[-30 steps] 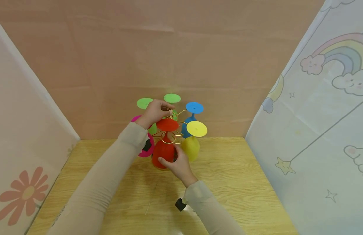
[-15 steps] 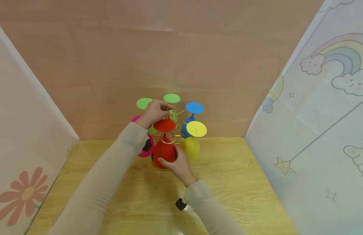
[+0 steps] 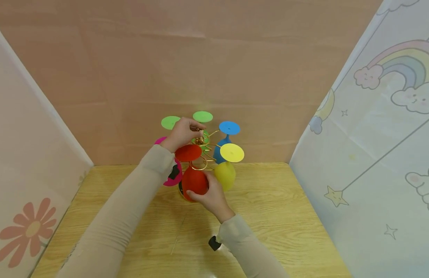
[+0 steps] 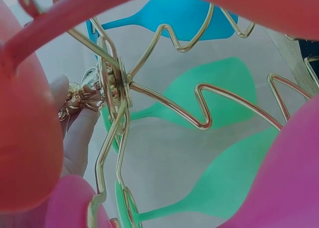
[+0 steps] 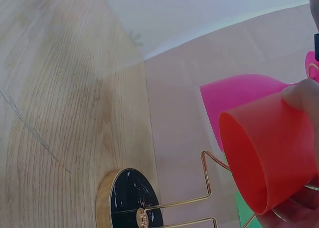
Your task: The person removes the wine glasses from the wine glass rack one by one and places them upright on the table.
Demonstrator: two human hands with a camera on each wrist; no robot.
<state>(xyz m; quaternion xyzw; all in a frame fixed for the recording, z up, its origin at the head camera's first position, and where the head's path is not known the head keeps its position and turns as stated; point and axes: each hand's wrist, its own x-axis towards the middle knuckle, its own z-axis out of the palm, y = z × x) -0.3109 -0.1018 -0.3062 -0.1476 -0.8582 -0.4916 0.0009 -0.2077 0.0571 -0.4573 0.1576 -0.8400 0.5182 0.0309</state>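
My left hand (image 3: 182, 135) pinches the gold bow-shaped knob (image 4: 79, 97) at the top of a gold wire rack (image 4: 169, 106). A red plastic goblet (image 3: 195, 181) is upside down and tilted, its foot up beneath my left wrist. My right hand (image 3: 214, 197) grips the red goblet by its bowl, thumb on the near side. Its open mouth faces the right wrist camera. Close to the goblet's stem is a front wire ring of the rack; whether they touch I cannot tell. The rack stands on a round black-topped base (image 5: 132, 200).
Other goblets hang upside down around the rack: yellow (image 3: 225, 175), blue (image 3: 219, 154), green (image 4: 214, 96) and magenta (image 5: 239, 98). The wooden table (image 3: 270, 216) stretches forward and to both sides. Printed panels (image 3: 357, 154) stand left and right, with a plain backdrop (image 3: 235, 77) behind.
The red goblet's foot has shifted left and slightly down, away from the rack's middle, so the goblet leans more. My left hand has stayed on the knob.
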